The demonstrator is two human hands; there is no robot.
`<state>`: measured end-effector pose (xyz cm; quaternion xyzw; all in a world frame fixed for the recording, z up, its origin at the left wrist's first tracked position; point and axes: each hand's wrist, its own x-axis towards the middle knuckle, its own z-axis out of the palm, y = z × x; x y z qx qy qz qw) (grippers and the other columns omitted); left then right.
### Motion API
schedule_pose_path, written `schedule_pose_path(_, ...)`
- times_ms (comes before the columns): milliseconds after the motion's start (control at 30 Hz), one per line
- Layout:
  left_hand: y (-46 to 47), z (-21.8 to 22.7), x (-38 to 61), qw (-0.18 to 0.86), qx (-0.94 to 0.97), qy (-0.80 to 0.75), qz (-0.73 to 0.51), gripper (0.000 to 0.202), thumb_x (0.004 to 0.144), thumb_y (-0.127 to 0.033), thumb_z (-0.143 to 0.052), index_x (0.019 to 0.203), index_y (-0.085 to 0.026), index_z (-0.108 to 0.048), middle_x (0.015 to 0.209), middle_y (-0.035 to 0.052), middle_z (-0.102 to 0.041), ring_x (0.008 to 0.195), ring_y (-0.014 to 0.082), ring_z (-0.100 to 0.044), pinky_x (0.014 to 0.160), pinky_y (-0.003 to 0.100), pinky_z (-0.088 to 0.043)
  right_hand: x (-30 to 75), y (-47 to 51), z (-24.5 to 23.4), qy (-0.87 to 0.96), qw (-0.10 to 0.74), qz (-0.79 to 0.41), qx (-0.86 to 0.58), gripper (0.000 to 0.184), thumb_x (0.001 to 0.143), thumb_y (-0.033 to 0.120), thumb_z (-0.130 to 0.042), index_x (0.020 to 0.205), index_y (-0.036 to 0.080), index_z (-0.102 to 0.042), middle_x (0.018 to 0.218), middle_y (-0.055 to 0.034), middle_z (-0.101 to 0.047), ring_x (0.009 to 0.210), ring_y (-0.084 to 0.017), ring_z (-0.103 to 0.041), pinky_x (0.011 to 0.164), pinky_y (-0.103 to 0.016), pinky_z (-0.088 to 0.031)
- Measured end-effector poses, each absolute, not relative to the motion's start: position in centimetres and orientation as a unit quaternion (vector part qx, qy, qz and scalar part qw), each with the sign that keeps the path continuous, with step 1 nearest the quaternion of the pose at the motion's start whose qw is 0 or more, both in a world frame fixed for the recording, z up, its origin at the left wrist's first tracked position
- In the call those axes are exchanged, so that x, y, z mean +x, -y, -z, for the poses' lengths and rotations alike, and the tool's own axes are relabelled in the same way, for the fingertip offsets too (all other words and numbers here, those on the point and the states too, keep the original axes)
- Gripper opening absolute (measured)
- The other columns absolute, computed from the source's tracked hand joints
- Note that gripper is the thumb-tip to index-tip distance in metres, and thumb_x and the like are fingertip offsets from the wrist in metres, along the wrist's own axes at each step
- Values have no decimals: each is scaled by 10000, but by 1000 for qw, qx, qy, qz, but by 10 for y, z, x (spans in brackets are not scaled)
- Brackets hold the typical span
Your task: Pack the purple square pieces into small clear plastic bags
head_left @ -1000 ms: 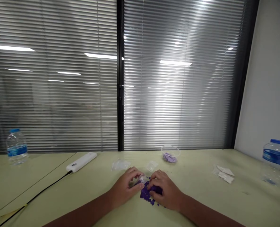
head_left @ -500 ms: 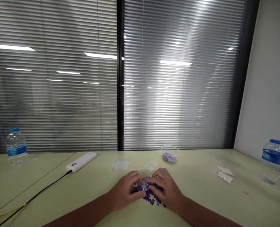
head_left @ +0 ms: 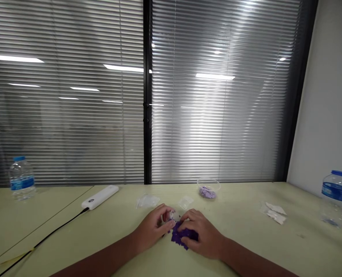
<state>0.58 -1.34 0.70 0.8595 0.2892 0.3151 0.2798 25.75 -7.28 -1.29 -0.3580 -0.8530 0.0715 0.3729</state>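
Observation:
My left hand (head_left: 153,227) is curled with its fingers and thumb around a clear piece of plastic (head_left: 175,216) that looks like a small bag. A few purple bits show by its fingertips. Just to the right, my right hand (head_left: 201,232) bends its fingers down over a cluster of small dark purple pieces (head_left: 179,235) on the table. Part of the cluster is hidden beneath that palm. The two hands are close together, with the plastic and the purple pieces between them.
Beyond my hands are a clear round tub (head_left: 208,188) holding pale purple material and flat clear plastic bags (head_left: 147,201). A white power bank (head_left: 100,197) with a black cable (head_left: 59,227) lies left. Water bottles (head_left: 22,181) stand at both sides; torn white paper (head_left: 275,211) lies right.
The clear plastic has moved up and away from the purple pieces, toward my left hand. The scattered purple pieces now sit closer together under my right hand.

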Motion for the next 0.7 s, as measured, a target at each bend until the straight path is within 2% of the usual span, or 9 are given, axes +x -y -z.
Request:
schedule_pose_path(133,15,-9,5,270,866,-284,-312,239,989,-423,-666,1134,-234,-685,968,9,-579,882,193,-576,754,270,-461,258,69,16,840,393,-73,-367,158,847,139,-775,938,268,-768,1021,-30,-723,1007,-233,-653,924,-378,-488)
schedule_pose_path(300,20,-10,5,240,885,-265,-298,270,971,-381,-689,1206,-249,-670,994,19,-591,911,207,-587,807,288,-474,257,69,15,838,405,-48,-362,147,868,109,-735,867,256,-740,913,-17,-717,924,-218,-648,862,-359,-482)
schedule_pose_path(433,23,-10,5,212,898,-254,-291,288,950,-333,-713,1225,-259,-663,980,14,-587,914,212,-588,841,301,-468,258,74,9,810,457,-47,-366,114,948,172,-678,893,253,-736,863,-26,-700,879,-219,-641,825,-351,-487)
schedule_pose_path(567,26,-14,5,199,908,-243,-278,255,948,-349,-735,1179,-261,-672,958,5,-587,907,212,-583,826,295,-454,257,79,7,756,524,-87,-382,135,1017,262,-644,956,263,-765,864,-30,-693,880,-214,-644,790,-326,-495)
schedule_pose_path(700,27,-16,5,194,913,-225,-278,255,943,-398,-746,1135,-247,-671,957,9,-594,903,213,-574,816,296,-450,252,80,8,771,501,-97,-380,145,1019,309,-659,1056,296,-798,863,-27,-694,885,-218,-636,802,-331,-491)
